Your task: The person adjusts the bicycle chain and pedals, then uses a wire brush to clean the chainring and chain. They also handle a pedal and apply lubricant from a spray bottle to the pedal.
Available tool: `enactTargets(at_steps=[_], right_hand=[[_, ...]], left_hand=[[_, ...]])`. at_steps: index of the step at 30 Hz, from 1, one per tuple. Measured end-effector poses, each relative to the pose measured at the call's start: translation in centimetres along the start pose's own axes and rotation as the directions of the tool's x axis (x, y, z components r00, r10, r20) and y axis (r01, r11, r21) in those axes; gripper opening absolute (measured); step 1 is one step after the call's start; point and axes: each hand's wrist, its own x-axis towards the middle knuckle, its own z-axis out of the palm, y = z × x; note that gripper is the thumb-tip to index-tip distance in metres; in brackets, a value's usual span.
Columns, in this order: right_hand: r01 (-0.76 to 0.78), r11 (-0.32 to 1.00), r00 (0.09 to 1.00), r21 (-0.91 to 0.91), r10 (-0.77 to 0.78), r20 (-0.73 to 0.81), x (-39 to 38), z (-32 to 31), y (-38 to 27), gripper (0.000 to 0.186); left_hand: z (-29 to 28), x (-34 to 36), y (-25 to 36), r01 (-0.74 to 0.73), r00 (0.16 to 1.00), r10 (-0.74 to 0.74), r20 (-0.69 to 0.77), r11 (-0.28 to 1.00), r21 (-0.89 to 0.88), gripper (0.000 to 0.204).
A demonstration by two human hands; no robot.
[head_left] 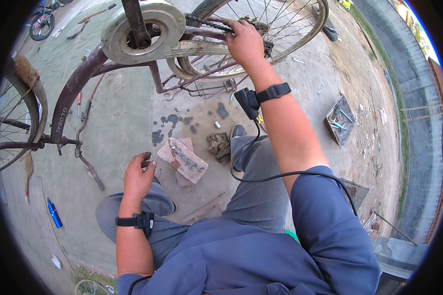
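An upturned bicycle with a maroon frame (pixel 66 101) stands in front of me. My right hand (pixel 243 42) grips the black chain (pixel 202 22) near the rear sprocket (pixel 268 48), beside the spoked rear wheel (pixel 300 19). The white chainring cover (pixel 118 42) is left of it. My left hand (pixel 138 179) is low, left of the stacked pinkish slabs (pixel 194 173), which bear a metal tool (pixel 179 155). Its fingers are curled together; whatever they hold, if anything, is too small to make out.
A dark rag (pixel 219 145) lies by my right foot. A metal tray of tools (pixel 340 123) is at right, near a concrete strip (pixel 413 137). A blue cylinder (pixel 53 214) lies at left; a small bicycle (pixel 40 24) stands at upper left.
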Motion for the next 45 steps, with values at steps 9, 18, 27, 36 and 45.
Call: enactTargets(at_steps=[9, 18, 27, 36, 45], right_hand=[[0.054, 0.998, 0.999, -0.012, -0.054, 0.006, 3.0, -3.3, 2.3, 0.016], [0.046, 0.999, 0.993, 0.025, -0.048, 0.11, 1.4, -1.5, 1.5, 0.019], [0.043, 0.999, 0.999, 0.031, -0.044, 0.019, 3.0, -2.9, 2.8, 0.018], [0.021, 1.0, 0.987, 0.017, -0.024, 0.158, 0.3, -0.4, 0.8, 0.021], [-0.015, 0.998, 0.998, 0.069, 0.011, 0.057, 2.4, -2.3, 2.4, 0.02]], left_hand=[[0.2, 0.1, 0.0, -0.021, 1.0, 0.021, 0.001, 1.0, -0.007, 0.037], [0.1, 0.1, 0.3, -0.031, 1.0, 0.031, 0.001, 0.999, 0.009, 0.036], [0.0, 0.0, 0.8, 0.005, 1.0, -0.005, 0.019, 1.0, -0.008, 0.039], [0.3, 0.1, 0.5, -0.006, 1.0, 0.006, 0.0, 1.0, -0.012, 0.037], [0.2, 0.1, 0.6, -0.016, 1.0, 0.016, 0.003, 0.999, 0.034, 0.038]])
